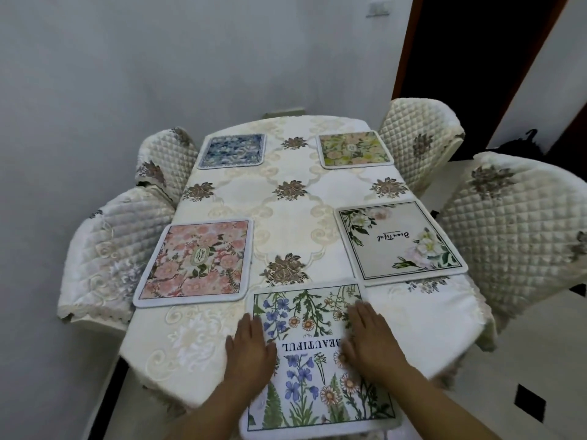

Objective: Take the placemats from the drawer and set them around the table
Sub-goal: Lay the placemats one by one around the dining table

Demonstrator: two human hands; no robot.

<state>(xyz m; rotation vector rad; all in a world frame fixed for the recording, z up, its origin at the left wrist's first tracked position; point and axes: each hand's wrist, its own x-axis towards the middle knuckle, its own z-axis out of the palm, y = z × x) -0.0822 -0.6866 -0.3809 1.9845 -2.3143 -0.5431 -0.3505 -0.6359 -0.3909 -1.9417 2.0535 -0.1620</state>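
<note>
Several floral placemats lie on the cream tablecloth (286, 223). A blue one (232, 150) is far left, a yellow-green one (355, 149) far right, a pink one (195, 262) near left, and a white one with corner flowers (400, 239) near right. The nearest mat (314, 357), printed with wildflowers and the word BEAUTIFUL, lies at the table's near end and overhangs its edge. My left hand (251, 347) rests flat on its left edge, fingers together. On its right part my right hand (370, 338) lies flat. Neither hand grips anything.
Quilted cream chairs stand at both sides: two on the left (104, 258) (165, 160) and two on the right (419, 138) (514, 227). A white wall runs behind and along the left. A dark doorway (470, 58) opens at the back right.
</note>
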